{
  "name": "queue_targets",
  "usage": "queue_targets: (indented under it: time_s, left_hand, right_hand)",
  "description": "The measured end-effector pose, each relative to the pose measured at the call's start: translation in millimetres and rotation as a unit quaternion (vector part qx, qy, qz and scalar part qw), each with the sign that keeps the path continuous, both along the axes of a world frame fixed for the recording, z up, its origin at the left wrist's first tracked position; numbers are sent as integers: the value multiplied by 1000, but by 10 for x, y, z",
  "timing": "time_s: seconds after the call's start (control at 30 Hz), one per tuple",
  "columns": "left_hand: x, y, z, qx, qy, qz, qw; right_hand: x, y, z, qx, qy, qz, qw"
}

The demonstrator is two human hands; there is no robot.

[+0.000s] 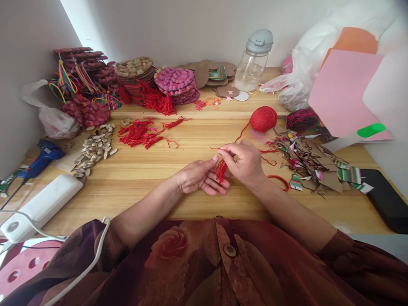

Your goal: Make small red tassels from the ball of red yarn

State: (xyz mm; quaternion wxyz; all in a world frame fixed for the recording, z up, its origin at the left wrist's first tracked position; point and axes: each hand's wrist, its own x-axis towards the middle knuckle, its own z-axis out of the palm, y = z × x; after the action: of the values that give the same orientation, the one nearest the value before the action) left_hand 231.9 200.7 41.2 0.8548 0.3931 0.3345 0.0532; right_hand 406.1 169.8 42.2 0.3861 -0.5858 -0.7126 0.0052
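One red yarn tassel (221, 173) is between your hands, over the middle of the table (153, 204). Its long axis runs toward your body, slanting slightly left, loose ends pointing at you. Your right hand (247, 165) has its fingers pinched on the tassel's yarn; your left hand (199, 175) is open, fingers spread. Beyond sits a red yarn ball (264, 118).

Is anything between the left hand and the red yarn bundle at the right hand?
Nothing visible: the red yarn bundle, at the right hand, overlaps the left hand in view; whether they touch is unclear.
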Motion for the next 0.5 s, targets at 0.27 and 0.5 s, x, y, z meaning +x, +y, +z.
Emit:
queue_targets:
  time_s: [0.27,0.5]
  left_hand:
    - [-2,-45,7,22,7,8,1000]
    - [-2,-41,20,17,5,10,1000]
  right_hand:
    - [-4,-10,3,-3,-20,24,1000]
    - [6,-2,31,1,5,13,1000]
